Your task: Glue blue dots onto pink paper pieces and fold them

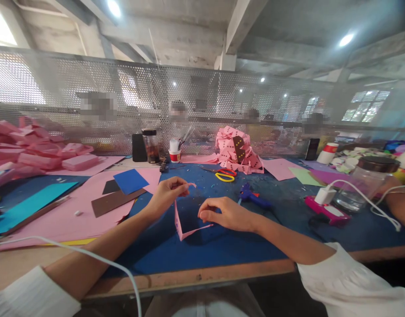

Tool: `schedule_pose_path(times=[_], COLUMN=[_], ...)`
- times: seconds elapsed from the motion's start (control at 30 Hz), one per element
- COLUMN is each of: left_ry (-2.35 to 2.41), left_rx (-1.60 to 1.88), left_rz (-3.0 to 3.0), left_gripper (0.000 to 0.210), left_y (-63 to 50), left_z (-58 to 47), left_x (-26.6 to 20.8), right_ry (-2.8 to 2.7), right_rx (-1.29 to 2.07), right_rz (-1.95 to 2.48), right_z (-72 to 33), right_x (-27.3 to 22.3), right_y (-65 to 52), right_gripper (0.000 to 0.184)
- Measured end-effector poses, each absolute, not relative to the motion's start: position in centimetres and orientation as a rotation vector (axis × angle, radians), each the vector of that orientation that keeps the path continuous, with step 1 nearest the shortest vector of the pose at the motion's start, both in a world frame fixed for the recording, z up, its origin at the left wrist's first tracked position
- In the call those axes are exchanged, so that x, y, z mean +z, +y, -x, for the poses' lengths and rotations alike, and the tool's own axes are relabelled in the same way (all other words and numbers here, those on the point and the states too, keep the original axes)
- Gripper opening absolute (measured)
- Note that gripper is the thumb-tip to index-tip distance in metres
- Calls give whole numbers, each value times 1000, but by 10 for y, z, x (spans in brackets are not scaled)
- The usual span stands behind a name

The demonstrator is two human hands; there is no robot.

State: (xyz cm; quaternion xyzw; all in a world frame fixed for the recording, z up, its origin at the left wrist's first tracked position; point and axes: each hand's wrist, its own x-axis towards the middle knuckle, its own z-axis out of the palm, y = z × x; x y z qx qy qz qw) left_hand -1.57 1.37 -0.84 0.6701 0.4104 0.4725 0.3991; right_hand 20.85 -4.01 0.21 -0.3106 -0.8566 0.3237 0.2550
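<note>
My left hand (169, 193) pinches the upper end of a folded pink paper strip (178, 222) between thumb and fingertips. The strip hangs from there, bends sharply at its lower corner and runs to the right; small dark marks show on its upright part. My right hand (227, 213) is closed, its fingers curled in toward the thumb, over the strip's right end. Whether anything is between those fingertips I cannot make out. A blue glue gun (255, 198) lies just beyond my right hand. Scissors with red and yellow handles (226, 175) rest farther back.
Pink sheets (73, 220) bear blue, black and brown pieces (118, 202) on the left, near piled pink paper shapes (40, 149). Dotted pink pieces (233, 152) are heaped behind. A pink power strip (328, 211), a jar (361, 185) and a white cable (123, 266) are around me.
</note>
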Motion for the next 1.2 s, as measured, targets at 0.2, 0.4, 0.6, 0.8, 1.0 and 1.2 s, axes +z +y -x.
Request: schedule_pose_path(times=[0.2,0.4,0.6,0.8,1.0,1.2], left_ry=[1101,1115,1175,1226,1095,1089], left_rx=[1242,1281,1353,1379,1176,1076], left_rz=[-1694,-1703,-1820,-2119,-2627,-2786], left_gripper=[29,35,35,27,15,7], left_y=[19,21,22,-3,-36,-31], left_z=[22,23,25,12,-7,-7], left_x=[-10,-12,-11,0,3,-8], right_ry=[-2334,-2272,-2302,-2282,-2257,-2232], right_rx=[815,695,697,650,561,490], right_rz=[825,856,856,871,869,886], right_z=[-208,-209,-208,-209,-209,-210], right_x=[-1,-5,-6,-9,-12,-15], right_y=[-39,-33,-33,-30,-25,-22], right_gripper=[19,13,11,11,9,11])
